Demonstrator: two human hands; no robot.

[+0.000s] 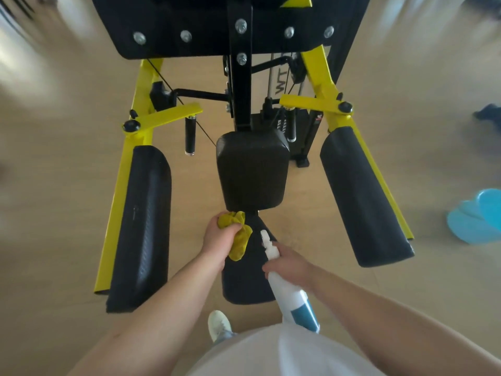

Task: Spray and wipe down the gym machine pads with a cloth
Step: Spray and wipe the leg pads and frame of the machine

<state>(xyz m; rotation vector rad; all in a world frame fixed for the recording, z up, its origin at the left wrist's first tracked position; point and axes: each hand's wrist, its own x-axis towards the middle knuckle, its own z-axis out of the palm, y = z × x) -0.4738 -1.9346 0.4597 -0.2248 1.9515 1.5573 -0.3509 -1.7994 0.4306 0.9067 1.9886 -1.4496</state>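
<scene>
We note left hand (pixel 219 234) clenched round bunched yellow cloth (pixel 240 244), loose end hanging below fist. Right hand (pixel 290 264) wrapped round neck of white spray bottle (pixel 288 293), nozzle pointing forward, away from body. Lower black pad (pixel 244 283) directly beneath both grips. Centre pad (pixel 252 169) just ahead of cloth grip; contact with cloth we cannot tell. Left side pad (pixel 141 226) and right side pad (pixel 363 196) flank grips, well apart, on yellow frame (pixel 118 213). Blue object (pixel 477 218) on floor, far right of bottle grip.
</scene>
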